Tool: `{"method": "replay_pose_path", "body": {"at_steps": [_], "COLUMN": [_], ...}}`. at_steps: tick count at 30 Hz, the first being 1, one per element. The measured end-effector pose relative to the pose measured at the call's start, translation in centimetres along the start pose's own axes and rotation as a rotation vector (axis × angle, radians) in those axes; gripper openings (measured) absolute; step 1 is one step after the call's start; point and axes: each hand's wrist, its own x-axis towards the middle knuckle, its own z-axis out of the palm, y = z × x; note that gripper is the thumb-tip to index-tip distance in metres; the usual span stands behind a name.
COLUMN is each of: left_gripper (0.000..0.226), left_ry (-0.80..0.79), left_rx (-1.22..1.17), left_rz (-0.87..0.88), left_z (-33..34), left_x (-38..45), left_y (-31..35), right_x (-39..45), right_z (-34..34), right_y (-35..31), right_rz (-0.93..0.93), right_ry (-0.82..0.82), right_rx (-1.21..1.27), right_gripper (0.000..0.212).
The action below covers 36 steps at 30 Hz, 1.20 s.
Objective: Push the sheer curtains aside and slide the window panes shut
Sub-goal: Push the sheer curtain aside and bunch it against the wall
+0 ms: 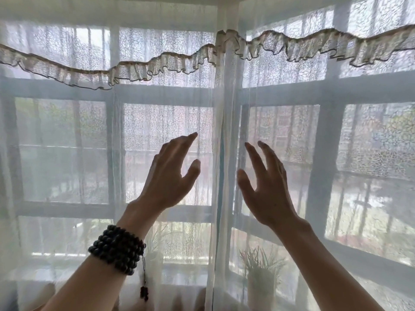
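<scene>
Sheer curtains (215,153) hang between left hand (170,173) and right hand (265,187).

The left hand (170,173) is raised left of the curtain seam (221,176), the right hand (267,187) right of it. Beyond the fingertips hang the sheer curtains (67,142), and behind them the window panes (60,151). Below the right fingers, a potted plant (260,272) stands behind the curtain.
</scene>
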Motion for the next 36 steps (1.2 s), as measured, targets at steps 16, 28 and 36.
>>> {"method": "replay_pose_path", "body": {"at_steps": [16, 28, 36], "left_gripper": [0.078, 0.081, 0.095], "left_ry": [-0.081, -0.098, -0.099], "left_rx": [0.079, 0.062, 0.063], "left_rz": [-0.08, -0.164, -0.279], "left_z": [13.8, 30.1, 40.2], "left_x": [9.8, 19.9, 29.1], "left_y": [-15.1, -25.8, -32.4], "right_x": [12.9, 24.4, 36.8], "right_z": [14.9, 28.9, 37.3], "right_y": [8.3, 22.5, 29.4], "right_rz": [0.046, 0.047, -0.025], "right_ry": [-0.047, -0.105, -0.18], "right_rx": [-0.034, 0.073, 0.204], "right_gripper": [0.067, 0.065, 0.067]}}
